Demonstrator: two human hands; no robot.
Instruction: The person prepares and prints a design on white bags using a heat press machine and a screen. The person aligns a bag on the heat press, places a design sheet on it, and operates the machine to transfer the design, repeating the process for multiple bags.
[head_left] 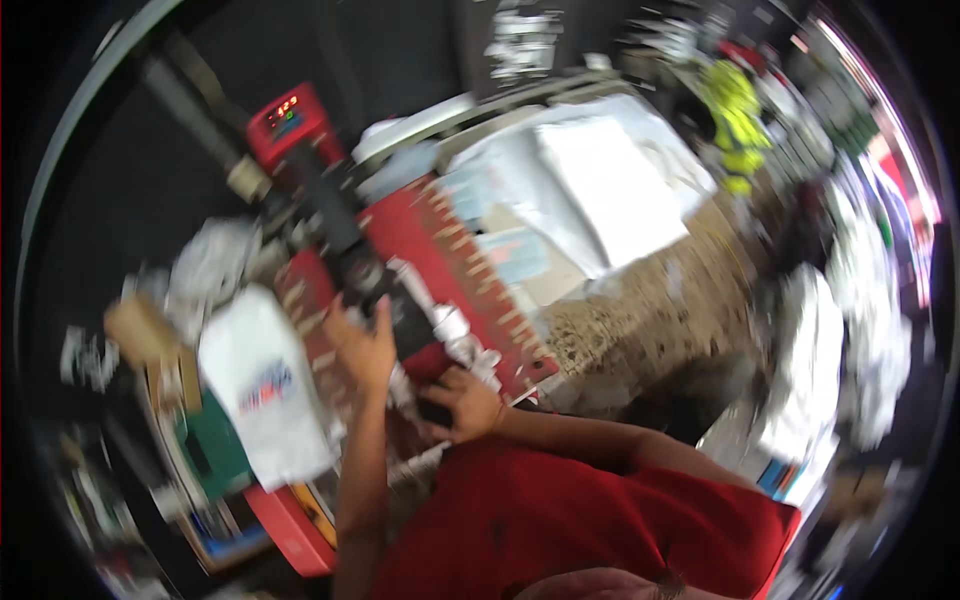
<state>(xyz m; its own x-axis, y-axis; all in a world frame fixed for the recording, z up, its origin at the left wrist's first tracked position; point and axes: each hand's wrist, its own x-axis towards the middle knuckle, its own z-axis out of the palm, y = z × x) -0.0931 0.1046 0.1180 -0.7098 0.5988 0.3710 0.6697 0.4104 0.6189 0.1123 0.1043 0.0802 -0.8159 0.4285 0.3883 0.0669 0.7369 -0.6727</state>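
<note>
The picture is smeared by motion. My left hand (pixel 365 350) is open, thumb and fingers apart, beside the black lower part (pixel 405 315) of what looks like a heat press. My right hand (pixel 468 405) has its fingers bent around something dark at the near end of that part; blur hides what it is. A red control box (pixel 290 125) with a lit display tops the machine, and a black arm (pixel 328 205) runs from it toward my hands. Beneath lies a red board (pixel 425 240) with pale pegs or marks along its edge. Crumpled white material (pixel 455 330) lies on the board by my right hand.
A white garment (pixel 265 390) with a small blue and red print lies at the left. White folded cloth (pixel 615 190) covers the stained worktable (pixel 650 320) at the far right. Cardboard (pixel 150 335) and a red box (pixel 292 535) stand left. White bundles (pixel 805 360) pile up at the right.
</note>
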